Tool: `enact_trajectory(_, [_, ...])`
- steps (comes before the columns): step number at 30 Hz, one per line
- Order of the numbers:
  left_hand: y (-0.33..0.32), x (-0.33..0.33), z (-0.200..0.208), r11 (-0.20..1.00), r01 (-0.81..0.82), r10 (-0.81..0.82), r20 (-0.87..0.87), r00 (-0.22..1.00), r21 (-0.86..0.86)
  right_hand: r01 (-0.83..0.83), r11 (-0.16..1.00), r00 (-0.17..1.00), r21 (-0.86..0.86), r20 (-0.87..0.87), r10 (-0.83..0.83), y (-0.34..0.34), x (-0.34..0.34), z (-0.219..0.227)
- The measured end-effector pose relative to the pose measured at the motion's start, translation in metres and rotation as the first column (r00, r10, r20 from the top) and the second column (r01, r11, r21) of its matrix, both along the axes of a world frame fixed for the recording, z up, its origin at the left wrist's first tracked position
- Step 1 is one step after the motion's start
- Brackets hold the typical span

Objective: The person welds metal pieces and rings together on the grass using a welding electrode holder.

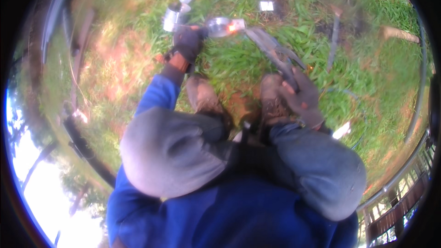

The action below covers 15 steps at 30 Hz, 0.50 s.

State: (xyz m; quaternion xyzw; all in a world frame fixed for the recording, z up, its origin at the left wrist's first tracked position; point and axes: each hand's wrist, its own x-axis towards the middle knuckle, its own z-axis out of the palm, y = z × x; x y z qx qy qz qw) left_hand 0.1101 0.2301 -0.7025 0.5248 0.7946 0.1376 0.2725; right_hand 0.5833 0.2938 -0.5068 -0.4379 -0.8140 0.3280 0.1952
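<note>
My left hand (187,43), in a dark glove, is closed at the near end of a shiny, silvery cylindrical piece (219,27). An orange glow shows at this piece's right end, beside a small whitish part; blur hides its exact kind. Just beyond the hand stands a silver can-shaped metal thing (172,19). My right hand (303,98), also gloved, wraps round the handle end of a long dark grey tool (271,48) that looks like tongs or shears. The tool's far tip points toward the glowing end; whether they touch is unclear.
My boots (205,96) stand on grass below both hands. Farther off lie a small white square (266,5), a grey rod (334,41) and a pale wooden piece (399,34). Long dark bars (80,50) run along the left, and a railing (397,206) is at lower right.
</note>
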Motion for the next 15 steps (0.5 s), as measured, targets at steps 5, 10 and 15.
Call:
enact_trajectory(5, [0.004,0.007,0.009,1.0,0.004,-0.006,0.066,0.998,0.03,0.03,0.999,0.999,-0.029,-0.019,-0.031,-0.004,0.004,-0.013])
enact_trajectory(10, [0.01,0.023,0.054,0.982,0.18,-0.187,-0.193,0.963,-0.054,0.016,0.997,1.0,-0.072,0.027,-0.015,-0.003,0.003,-0.012])
enact_trajectory(15, [0.023,0.032,0.073,0.981,0.108,-0.128,-0.114,0.985,-0.163,0.012,0.994,1.0,-0.105,0.019,-0.01,-0.003,0.002,-0.011])
